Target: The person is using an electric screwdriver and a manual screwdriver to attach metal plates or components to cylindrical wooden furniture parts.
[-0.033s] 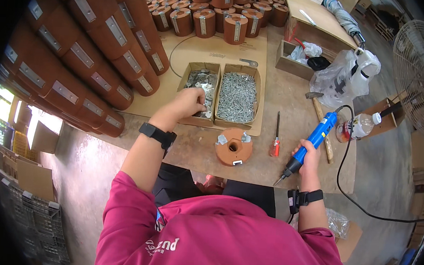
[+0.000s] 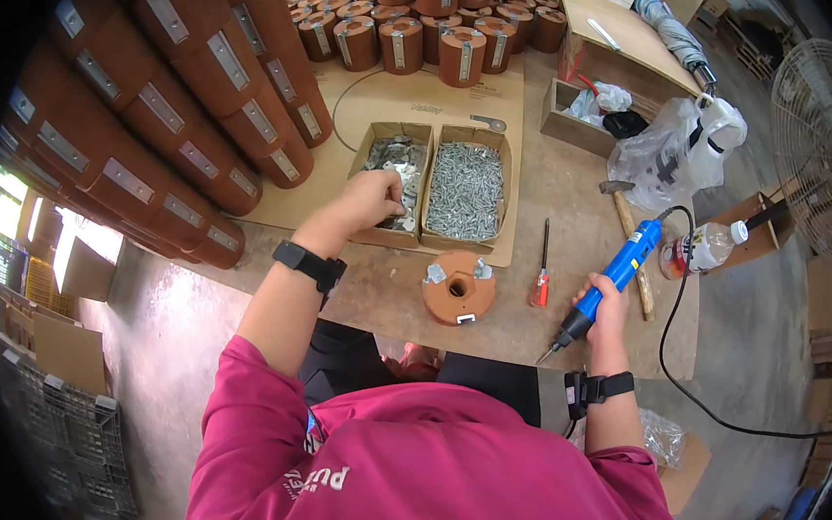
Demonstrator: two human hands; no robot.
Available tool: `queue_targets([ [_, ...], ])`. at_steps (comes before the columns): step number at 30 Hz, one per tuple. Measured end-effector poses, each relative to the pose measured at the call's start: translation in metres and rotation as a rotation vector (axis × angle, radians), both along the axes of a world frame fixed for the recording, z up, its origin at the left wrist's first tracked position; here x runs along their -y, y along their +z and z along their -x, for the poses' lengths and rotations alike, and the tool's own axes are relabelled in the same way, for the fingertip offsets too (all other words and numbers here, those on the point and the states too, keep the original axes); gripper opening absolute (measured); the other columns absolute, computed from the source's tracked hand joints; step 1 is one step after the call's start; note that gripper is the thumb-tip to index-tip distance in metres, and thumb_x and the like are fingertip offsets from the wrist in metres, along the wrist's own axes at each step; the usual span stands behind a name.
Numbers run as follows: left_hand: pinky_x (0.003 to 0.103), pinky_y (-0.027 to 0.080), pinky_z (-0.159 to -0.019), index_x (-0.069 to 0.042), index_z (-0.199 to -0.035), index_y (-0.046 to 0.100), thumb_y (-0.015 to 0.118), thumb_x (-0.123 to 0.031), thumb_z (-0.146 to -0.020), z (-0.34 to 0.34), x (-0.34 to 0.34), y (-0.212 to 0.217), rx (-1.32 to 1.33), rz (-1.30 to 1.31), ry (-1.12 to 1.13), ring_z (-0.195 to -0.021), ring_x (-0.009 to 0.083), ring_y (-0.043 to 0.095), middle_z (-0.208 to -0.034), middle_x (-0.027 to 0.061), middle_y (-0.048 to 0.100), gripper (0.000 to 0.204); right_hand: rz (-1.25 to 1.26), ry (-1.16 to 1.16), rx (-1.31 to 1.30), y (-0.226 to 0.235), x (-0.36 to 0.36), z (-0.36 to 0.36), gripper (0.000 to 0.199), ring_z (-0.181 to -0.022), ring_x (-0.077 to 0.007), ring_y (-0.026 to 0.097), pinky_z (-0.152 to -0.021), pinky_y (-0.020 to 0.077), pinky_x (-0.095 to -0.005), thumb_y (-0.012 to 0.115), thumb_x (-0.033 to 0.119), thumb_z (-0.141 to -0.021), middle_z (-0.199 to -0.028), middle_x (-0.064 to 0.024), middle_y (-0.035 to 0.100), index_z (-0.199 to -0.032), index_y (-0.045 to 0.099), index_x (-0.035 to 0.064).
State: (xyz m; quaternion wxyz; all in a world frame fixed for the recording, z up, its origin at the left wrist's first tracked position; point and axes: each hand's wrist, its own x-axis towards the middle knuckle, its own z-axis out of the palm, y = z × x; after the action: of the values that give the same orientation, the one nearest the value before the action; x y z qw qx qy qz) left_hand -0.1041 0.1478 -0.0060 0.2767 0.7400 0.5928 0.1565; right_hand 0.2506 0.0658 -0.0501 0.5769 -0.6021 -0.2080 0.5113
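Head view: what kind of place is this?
Likely a small assembly workshop: stacks of brown cylindrical parts, cardboard boxes of screws and metal plates, and a blue electric screwdriver in the right hand.

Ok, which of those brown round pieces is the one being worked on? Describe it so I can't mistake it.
Start at the two open cardboard boxes of metal hardware in the middle of the bench. Just in front of them, toward the person, one brown disc lies flat by itself, between the left hand and the blue power screwdriver. Unlike the stacked ones behind, it shows its centre hole and small metal brackets on its rim.
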Motion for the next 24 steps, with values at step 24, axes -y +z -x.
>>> queue_targets([
  [24,0.036,0.045,-0.062,0.001,-0.078,0.059,0.058,0.000,-0.067,-0.077,0.097,0.064,0.222,-0.083,-0.449,-0.072,0.0326,0.055,-0.076,0.0154,0.058,0.011,-0.027,-0.015,-0.001,0.002,0.001,0.003,0.019,-0.048,-0.0182,0.052,-0.043,0.0461,-0.0314,0.058,0.007,-0.070,-0.061,-0.0084,0.050,-0.082,0.044,0.0011],
])
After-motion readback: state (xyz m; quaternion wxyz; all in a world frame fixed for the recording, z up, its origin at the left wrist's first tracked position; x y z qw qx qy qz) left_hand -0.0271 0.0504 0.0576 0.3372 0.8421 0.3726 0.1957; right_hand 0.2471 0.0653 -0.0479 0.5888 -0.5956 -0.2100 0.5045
